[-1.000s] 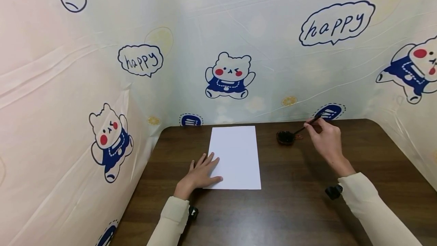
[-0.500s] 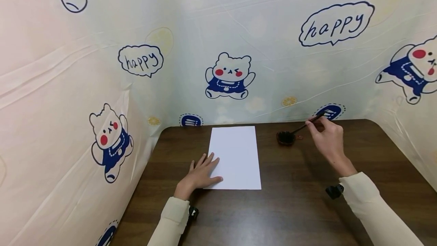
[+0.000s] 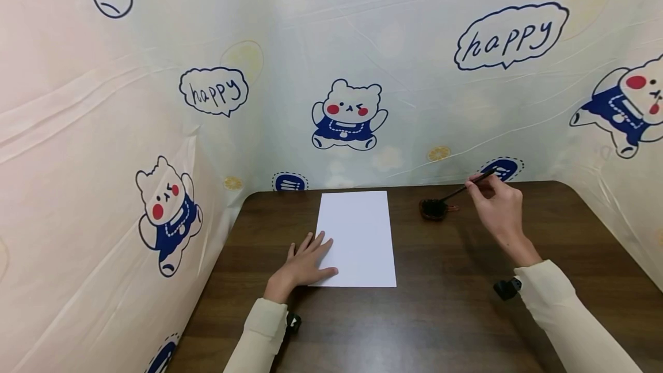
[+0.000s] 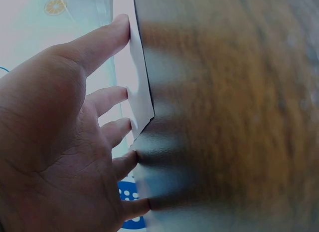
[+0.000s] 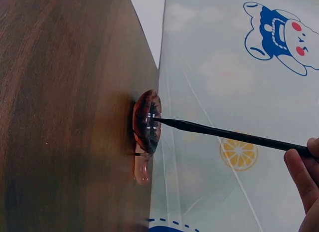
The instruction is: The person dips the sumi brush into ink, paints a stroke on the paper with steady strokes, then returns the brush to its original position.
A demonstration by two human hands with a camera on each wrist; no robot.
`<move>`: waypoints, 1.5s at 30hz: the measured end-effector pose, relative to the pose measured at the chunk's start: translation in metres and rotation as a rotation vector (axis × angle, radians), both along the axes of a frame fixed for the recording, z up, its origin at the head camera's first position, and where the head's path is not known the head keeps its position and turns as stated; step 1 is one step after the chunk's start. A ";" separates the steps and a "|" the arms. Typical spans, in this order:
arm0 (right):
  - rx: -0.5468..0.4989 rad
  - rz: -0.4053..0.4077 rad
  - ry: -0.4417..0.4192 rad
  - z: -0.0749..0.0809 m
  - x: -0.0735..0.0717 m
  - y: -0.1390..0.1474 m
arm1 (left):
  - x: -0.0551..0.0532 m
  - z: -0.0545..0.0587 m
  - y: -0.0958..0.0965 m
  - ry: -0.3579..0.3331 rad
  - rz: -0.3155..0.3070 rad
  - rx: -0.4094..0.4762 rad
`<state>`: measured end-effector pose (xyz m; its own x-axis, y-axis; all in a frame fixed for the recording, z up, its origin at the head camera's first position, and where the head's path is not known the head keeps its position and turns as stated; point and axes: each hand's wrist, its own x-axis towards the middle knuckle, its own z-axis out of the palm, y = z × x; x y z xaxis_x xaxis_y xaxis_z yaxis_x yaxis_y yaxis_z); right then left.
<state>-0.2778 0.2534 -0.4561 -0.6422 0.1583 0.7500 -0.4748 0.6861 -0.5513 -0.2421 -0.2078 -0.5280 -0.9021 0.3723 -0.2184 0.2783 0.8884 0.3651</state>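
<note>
Pinching, right hand [image 3: 500, 210]: brush [image 5: 224, 134], slanting to dish [image 5: 142, 115].
Resting, left hand [image 3: 303, 263]: outspread on paper [image 3: 361, 235].
Paper: blank; dipping seemingly underway, strokes unstarted.

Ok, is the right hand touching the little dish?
Apart: the right wrist view shows a plain gap from the right hand to the little dish, with the brush pointing across it.
</note>
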 end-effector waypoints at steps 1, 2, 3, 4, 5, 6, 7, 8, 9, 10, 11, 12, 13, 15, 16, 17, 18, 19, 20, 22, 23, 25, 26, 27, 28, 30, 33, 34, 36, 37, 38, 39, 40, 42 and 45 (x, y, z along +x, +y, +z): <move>-0.002 -0.002 -0.010 -0.001 0.000 -0.001 | 0.000 0.000 0.000 0.000 -0.001 0.001; -0.006 -0.005 -0.020 -0.001 0.001 -0.001 | 0.000 0.000 0.000 -0.001 -0.001 0.001; -0.008 -0.007 -0.029 -0.002 0.001 -0.001 | 0.000 0.000 0.000 -0.002 -0.002 0.000; -0.011 -0.008 -0.040 -0.003 0.001 -0.002 | 0.000 0.000 0.000 -0.003 -0.002 -0.002; -0.014 -0.008 -0.049 -0.004 0.002 -0.002 | 0.000 0.000 0.000 -0.004 -0.003 -0.005; -0.016 -0.007 -0.057 -0.006 0.002 -0.003 | 0.000 0.000 0.001 -0.005 -0.003 -0.006; -0.016 -0.009 -0.066 -0.007 0.002 -0.003 | 0.000 0.000 0.001 -0.004 -0.004 -0.003; -0.016 -0.010 -0.070 -0.009 0.002 -0.003 | 0.000 0.000 0.001 -0.002 -0.005 0.000; -0.013 -0.009 -0.073 -0.010 0.002 -0.003 | 0.000 0.001 0.001 -0.001 -0.007 0.002; -0.011 -0.008 -0.074 -0.011 0.003 -0.003 | 0.000 0.001 0.002 -0.002 -0.009 0.001; -0.006 -0.009 -0.073 -0.013 0.003 -0.003 | 0.000 0.001 0.002 -0.002 -0.009 0.007; -0.001 -0.012 -0.071 -0.014 0.003 -0.003 | 0.000 0.001 0.002 -0.002 -0.010 0.008; 0.004 -0.016 -0.071 -0.015 0.003 -0.003 | 0.000 0.001 0.002 -0.003 -0.010 0.008; 0.013 -0.021 -0.073 -0.017 0.004 -0.002 | 0.001 0.001 0.002 -0.007 -0.011 0.001; 0.020 -0.027 -0.075 -0.017 0.004 -0.002 | 0.001 0.002 0.002 -0.009 -0.009 0.000; 0.027 -0.032 -0.077 -0.018 0.004 -0.001 | 0.001 0.002 0.002 -0.009 -0.007 0.002; 0.033 -0.038 -0.083 -0.018 0.004 -0.001 | 0.001 0.002 0.002 -0.008 -0.007 0.001; 0.039 -0.044 -0.089 -0.018 0.004 0.000 | 0.001 0.002 0.002 -0.007 -0.007 0.003; 0.045 -0.049 -0.095 -0.018 0.005 0.000 | 0.001 0.002 0.002 -0.005 -0.006 0.008; 0.057 -0.058 -0.105 -0.017 0.005 0.000 | 0.001 0.002 0.002 -0.008 -0.006 0.006; 0.062 -0.060 -0.108 -0.017 0.006 0.000 | 0.001 0.002 0.002 -0.008 -0.006 0.009; 0.068 -0.061 -0.111 -0.017 0.006 0.000 | 0.001 0.001 0.002 -0.012 -0.005 0.007; 0.069 -0.059 -0.110 -0.017 0.006 0.000 | 0.001 0.001 0.002 -0.012 -0.004 0.008; 0.070 -0.057 -0.107 -0.016 0.006 0.000 | 0.000 0.000 0.002 -0.013 -0.003 0.005; 0.067 -0.053 -0.102 -0.016 0.007 0.000 | 0.000 0.000 0.002 -0.012 -0.001 0.007; 0.056 -0.045 -0.091 -0.016 0.008 0.001 | 0.000 -0.001 0.001 -0.011 0.001 0.002; 0.039 -0.034 -0.065 -0.015 0.008 0.003 | 0.000 -0.001 0.000 -0.008 0.004 0.001; 0.034 -0.029 -0.055 -0.014 0.009 0.003 | 0.000 -0.001 0.000 -0.007 0.005 0.001; 0.029 -0.026 -0.035 -0.012 0.009 0.005 | 0.000 -0.001 0.000 -0.006 0.006 -0.002; 0.028 -0.026 -0.026 -0.011 0.009 0.006 | 0.000 -0.001 0.000 -0.004 0.007 -0.003; 0.027 -0.027 -0.019 -0.010 0.009 0.006 | 0.000 -0.001 0.000 -0.003 0.006 -0.004; 0.023 -0.027 -0.012 -0.008 0.010 0.007 | -0.001 -0.001 0.000 -0.003 0.005 -0.006; 0.020 -0.030 -0.007 -0.007 0.010 0.008 | -0.001 -0.001 0.000 -0.002 0.004 -0.008; 0.014 -0.039 0.001 -0.006 0.010 0.009 | 0.000 0.000 0.000 -0.004 0.003 -0.008; -0.003 -0.049 0.008 -0.005 0.010 0.012 | 0.000 0.000 0.000 -0.009 0.004 -0.002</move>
